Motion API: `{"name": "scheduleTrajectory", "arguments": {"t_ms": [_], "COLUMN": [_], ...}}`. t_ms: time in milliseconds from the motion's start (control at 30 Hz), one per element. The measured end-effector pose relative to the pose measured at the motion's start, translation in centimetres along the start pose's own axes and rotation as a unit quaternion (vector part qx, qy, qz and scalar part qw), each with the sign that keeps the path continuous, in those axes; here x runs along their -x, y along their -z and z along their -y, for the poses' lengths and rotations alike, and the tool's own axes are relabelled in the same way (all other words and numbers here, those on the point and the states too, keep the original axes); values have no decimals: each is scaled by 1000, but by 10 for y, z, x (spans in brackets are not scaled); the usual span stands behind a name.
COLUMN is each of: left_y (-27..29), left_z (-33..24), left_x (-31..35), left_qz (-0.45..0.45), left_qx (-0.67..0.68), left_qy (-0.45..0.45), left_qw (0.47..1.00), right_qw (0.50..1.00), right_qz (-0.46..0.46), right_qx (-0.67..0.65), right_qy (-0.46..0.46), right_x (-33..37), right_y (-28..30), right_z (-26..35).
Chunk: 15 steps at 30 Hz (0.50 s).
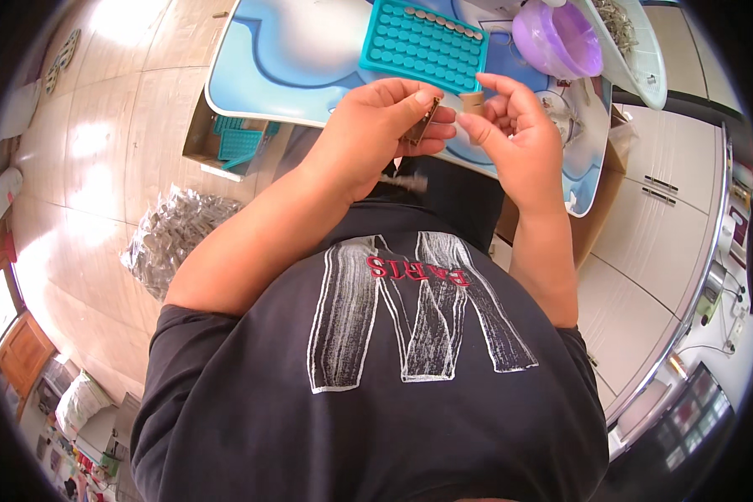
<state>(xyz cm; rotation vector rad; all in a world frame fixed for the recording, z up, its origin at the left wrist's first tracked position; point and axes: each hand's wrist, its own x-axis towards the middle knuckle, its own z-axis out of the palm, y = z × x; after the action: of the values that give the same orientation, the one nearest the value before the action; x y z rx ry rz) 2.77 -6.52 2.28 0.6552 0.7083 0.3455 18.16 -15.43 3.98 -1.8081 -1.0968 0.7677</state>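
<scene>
My left hand (389, 117) is closed on a small flat brown, metallic-looking piece (423, 121), pinched between thumb and fingers over the table's near edge. Just right of it, my right hand (517, 130) has its index finger raised and its thumb bent in toward another finger. A short tan sleeve-like thing (471, 103) shows at those fingertips; whether it wraps a finger or is held, I cannot tell. Beyond both hands lies a teal tray (422, 50) with rows of round pockets. Several small metallic discs (443, 23) line its far row.
The blue-and-white table (297, 79) also carries a purple bowl (552, 42) and a pale tray (648, 71) of metal bits at right. Under its left side, a box holds teal trays (238, 144). A bag of silvery pieces (176, 234) sits on the floor; white cabinets (636, 226) stand right.
</scene>
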Motion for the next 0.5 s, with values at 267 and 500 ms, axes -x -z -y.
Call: {"name": "scheduleTrajectory", "arguments": {"t_ms": [267, 500], "left_y": [-1, 0], "left_z": [6, 5], "left_x": [-13, -11], "left_qz": [3, -19], "left_qx": [-4, 15], "left_qy": [-27, -33], "left_qw": [1000, 999], "right_qw": [999, 952], "right_qz": [-6, -126], "right_qx": [-35, 268], "right_qy": [-19, 81], "right_x": [-1, 9], "right_y": [-11, 5], "right_z": [-15, -23]}}
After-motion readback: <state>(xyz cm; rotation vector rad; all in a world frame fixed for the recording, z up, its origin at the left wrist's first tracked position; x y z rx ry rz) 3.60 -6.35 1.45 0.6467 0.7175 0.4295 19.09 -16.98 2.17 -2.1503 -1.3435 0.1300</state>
